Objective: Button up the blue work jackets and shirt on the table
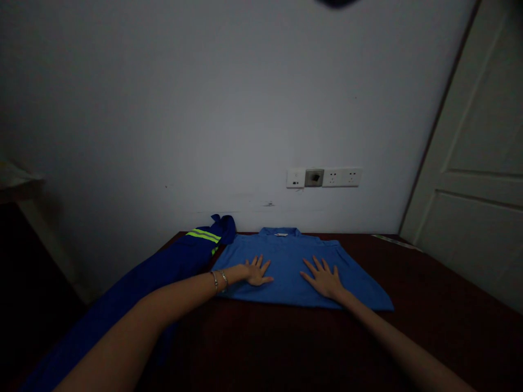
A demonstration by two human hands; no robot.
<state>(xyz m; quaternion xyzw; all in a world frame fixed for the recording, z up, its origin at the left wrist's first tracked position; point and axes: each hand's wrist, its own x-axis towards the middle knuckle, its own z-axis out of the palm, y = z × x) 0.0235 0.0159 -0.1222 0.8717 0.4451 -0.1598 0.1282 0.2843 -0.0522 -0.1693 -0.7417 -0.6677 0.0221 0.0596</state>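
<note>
A light blue collared shirt (286, 250) lies spread flat on a dark reddish-brown table (261, 343), its collar and white label toward the wall. My left hand (256, 271) rests palm down on the shirt's left half, fingers spread. On the right half, my right hand (322, 277) also lies flat with its fingers apart. Bracelets circle my left wrist. Neither hand grips the cloth. Left of the shirt lies a dark blue garment (180, 264) with yellow-green reflective bands, partly hidden behind my left forearm.
A white wall (229, 109) rises at the table's far edge, with a row of sockets and switches (324, 178) on it. To the right stands a pale panelled door (474, 163). A thin pale strip (396, 242) lies near the table's far right corner.
</note>
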